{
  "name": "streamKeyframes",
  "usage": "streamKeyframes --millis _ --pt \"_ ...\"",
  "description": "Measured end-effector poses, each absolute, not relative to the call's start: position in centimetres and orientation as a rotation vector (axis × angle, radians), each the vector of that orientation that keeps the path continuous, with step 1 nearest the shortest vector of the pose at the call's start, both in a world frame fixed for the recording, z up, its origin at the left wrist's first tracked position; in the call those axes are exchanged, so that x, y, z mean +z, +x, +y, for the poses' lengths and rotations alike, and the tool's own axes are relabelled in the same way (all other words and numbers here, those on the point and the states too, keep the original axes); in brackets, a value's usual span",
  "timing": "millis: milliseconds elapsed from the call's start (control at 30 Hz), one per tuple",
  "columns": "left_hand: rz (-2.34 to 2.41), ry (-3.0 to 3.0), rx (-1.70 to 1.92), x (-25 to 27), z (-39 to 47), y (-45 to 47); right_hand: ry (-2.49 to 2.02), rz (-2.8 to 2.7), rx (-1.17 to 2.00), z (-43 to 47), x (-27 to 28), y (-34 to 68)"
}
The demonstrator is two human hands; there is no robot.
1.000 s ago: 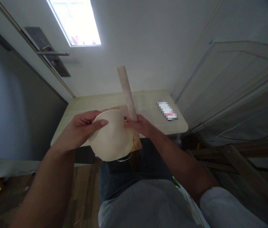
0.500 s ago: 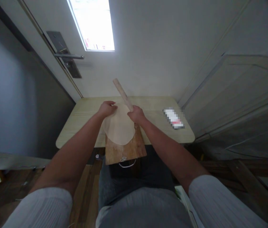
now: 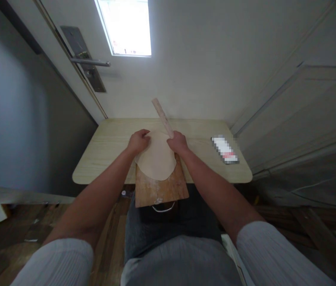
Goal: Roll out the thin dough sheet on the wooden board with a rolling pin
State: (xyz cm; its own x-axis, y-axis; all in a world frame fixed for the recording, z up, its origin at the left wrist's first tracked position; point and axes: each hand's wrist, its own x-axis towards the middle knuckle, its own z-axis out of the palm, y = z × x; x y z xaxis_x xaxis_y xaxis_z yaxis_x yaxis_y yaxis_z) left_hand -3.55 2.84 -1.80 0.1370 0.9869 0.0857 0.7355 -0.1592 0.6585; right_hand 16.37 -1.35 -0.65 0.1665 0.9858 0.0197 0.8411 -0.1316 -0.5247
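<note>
A thin round sheet of dough lies over the wooden cutting board, which has a metal handle at its near end. At the sheet's upper left edge my left hand is closed, pinching the dough between thumb and fingers. My right hand is wrapped around the lower end of a wooden rolling pin, by the sheet's upper right edge. The pin slants up and to the left, beyond the dough. Whether the right fingers also grip the dough cannot be made out.
The board rests on a light wood table and juts past its front edge toward my lap. A phone, blurred by pixels, lies on the right. Behind the table stands a door with a metal handle and a bright window.
The view has shifted slightly, so the hands, board and table appear further right. The dough's left side has drawn in toward the board's edge and looks flatter. Both hands keep their holds.
</note>
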Motion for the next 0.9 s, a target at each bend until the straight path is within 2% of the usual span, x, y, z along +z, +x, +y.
streamKeyframes --millis 267,400,700,900 --pt "1.74 1.992 0.71 -2.6 1.0 -4.7 -2.011 -1.804 0.375 -3.9 0.1 17.1" --pt "1.891 2.01 0.844 -3.0 -2.0 -5.2 -2.022 -1.797 0.363 -7.4 0.5 18.8" --pt "2.409 1.706 0.88 -2.8 -9.6 -2.8 -2.086 -1.675 0.552 -16.0 0.9 22.0" --pt "2.402 1.835 0.741 -2.3 -14.2 -2.9 -2.031 -1.703 0.729 -20.8 -0.5 22.0"
